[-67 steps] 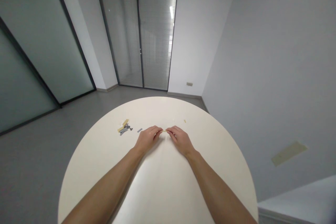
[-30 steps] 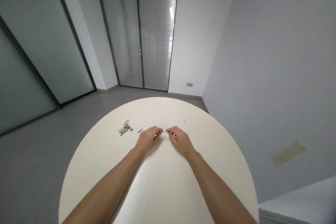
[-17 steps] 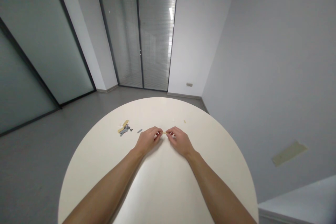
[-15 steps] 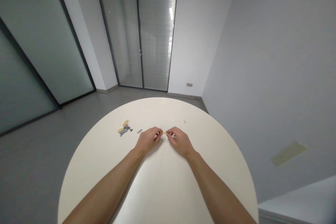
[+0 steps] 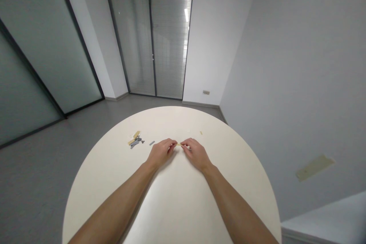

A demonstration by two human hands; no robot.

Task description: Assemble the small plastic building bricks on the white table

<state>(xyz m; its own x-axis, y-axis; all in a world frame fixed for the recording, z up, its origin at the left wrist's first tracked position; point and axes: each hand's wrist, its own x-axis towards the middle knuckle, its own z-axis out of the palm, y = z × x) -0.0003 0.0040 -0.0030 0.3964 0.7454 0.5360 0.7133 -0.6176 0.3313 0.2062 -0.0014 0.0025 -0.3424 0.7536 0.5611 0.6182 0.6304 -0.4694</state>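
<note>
Between my two hands is a small tan strip-like piece (image 5: 178,144), pinched at its ends just above the table. My left hand (image 5: 162,151) is closed on its left end with thumb and fingertips. Closed in the same way, my right hand (image 5: 196,154) grips the right end. Fingers hide most of the piece, so its exact shape cannot be made out. A flat grey piece (image 5: 152,143) lies just left of my left hand. Farther left is a small pile of tan and grey pieces (image 5: 134,140), with tiny dark bits (image 5: 142,142) beside it.
The round white table (image 5: 174,206) carries everything. A small tan piece (image 5: 201,133) lies beyond my right hand. Past the table stand a glass door with blinds (image 5: 168,45) and a grey wall (image 5: 300,76) on the right.
My fingers have shifted very slightly around the tan piece, which both hands still hold. The loose pieces on the table have not moved.
</note>
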